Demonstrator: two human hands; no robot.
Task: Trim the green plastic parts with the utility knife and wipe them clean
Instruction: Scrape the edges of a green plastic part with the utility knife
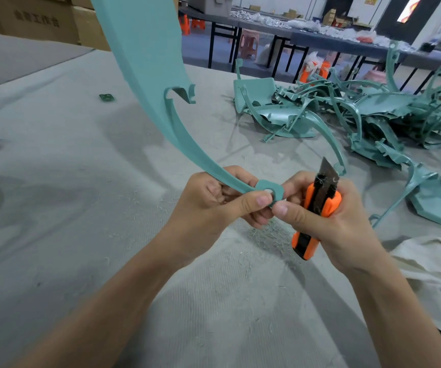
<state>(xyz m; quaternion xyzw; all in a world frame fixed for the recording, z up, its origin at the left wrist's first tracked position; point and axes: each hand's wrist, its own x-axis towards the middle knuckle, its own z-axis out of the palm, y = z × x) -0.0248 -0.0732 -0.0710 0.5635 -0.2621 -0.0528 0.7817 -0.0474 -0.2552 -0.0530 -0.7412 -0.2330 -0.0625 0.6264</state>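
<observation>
As left hand (pixel 214 205) pinches part (pixel 145 62), right hand (pixel 346 224) grips knife (pixel 317 208) (blade (pixel 328 172) seemingly clear).

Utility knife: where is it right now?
In the head view, the utility knife is right of centre, gripped in the right hand, blade up, beside the ring end of the green part that the left hand pinches.

The left hand (pixel 208 205) pinches the ringed tip of a long, curved teal-green plastic part (pixel 145 62). Just right of that tip, the right hand (pixel 341 229) grips an orange-and-black utility knife (pixel 323 200), blade pointing up, thumb touching the ring. Farther right of the tip lies a heap of similar green plastic parts (pixel 373 107); a crumpled beige cloth (pixel 431 261) lies nearer, also right of it.
</observation>
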